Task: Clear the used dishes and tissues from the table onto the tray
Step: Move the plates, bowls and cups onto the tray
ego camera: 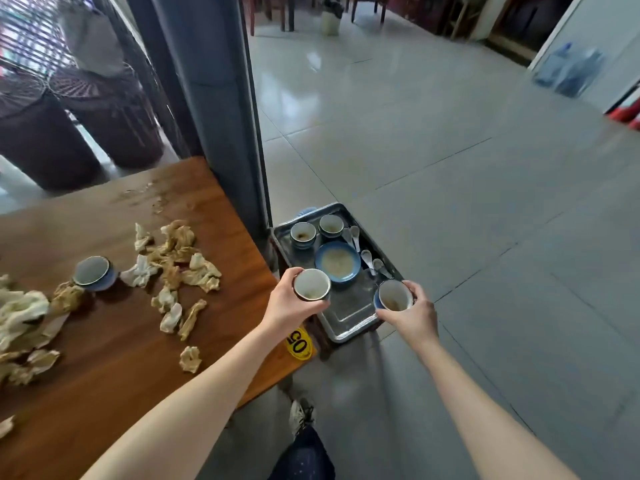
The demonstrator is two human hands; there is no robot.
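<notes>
Crowding the near edge of the tray, one cup is gripped by the left hand, a second cup by the right hand at the near right corner; either could be knocked off.

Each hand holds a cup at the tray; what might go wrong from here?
The rectangular metal tray is crowded with the blue bowl and white spoons; the blue-sided cup in the right hand may knock them. The dark-rimmed cup in the left hand holds residue and could drip if tilted.
</notes>
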